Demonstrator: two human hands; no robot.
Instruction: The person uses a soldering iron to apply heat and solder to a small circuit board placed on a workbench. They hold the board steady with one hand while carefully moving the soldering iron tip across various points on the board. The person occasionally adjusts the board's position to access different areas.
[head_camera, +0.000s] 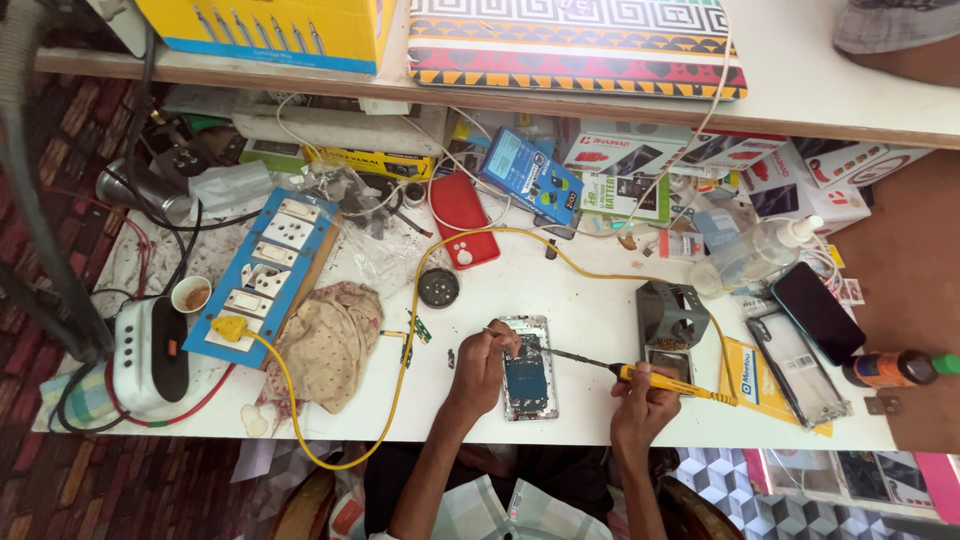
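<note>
Cluttered white workbench (590, 300) is carrying an opened smartphone (527, 367) near its front edge. Left hand (480, 365) is pinching a thin tool over the fragile exposed board, best steadied by its rigid edges. Right hand (640, 400) is gripping a yellow soldering iron (650, 378) by its handle.

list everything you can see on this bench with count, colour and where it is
opened phone: 1, silver frame with blue board, bench centre front
soldering iron: 1, yellow handle and cord, tip at the phone
iron stand: 1, grey, right of the phone
socket board: 1, blue with white sockets, left
cloth: 1, beige, beside the socket board
red phone: 1, red, behind centre
spray bottle: 1, clear, lying at right
dark phone: 1, black, right
left hand: fingers on a thin tool at the phone
right hand: fingers around the iron handle
</note>
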